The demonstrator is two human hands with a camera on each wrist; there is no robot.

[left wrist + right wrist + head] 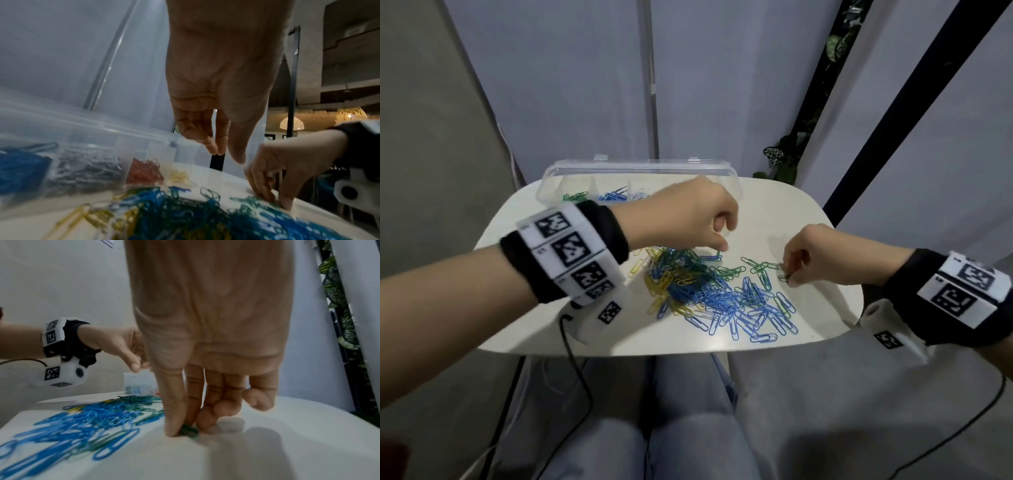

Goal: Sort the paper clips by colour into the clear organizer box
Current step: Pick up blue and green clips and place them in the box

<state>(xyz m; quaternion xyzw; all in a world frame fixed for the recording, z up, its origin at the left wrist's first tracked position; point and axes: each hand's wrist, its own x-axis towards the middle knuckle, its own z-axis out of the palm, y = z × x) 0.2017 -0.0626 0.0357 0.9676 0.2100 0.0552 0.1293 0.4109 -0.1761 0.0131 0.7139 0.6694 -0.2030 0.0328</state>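
Observation:
A mixed pile of blue, green, yellow and white paper clips lies in the middle of the small white table. The clear organizer box stands open at the table's back edge. The left wrist view shows blue, white, red and yellow clips in separate compartments. My left hand hovers over the far side of the pile, fingers pointing down, holding nothing. To the right of the pile, my right hand pinches a green paper clip against the table between thumb and fingers.
Loose green clips trail between the pile and my right hand. A leafy plant and a black post stand behind the table on the right. My knees are under the near edge. Wrist cables hang down.

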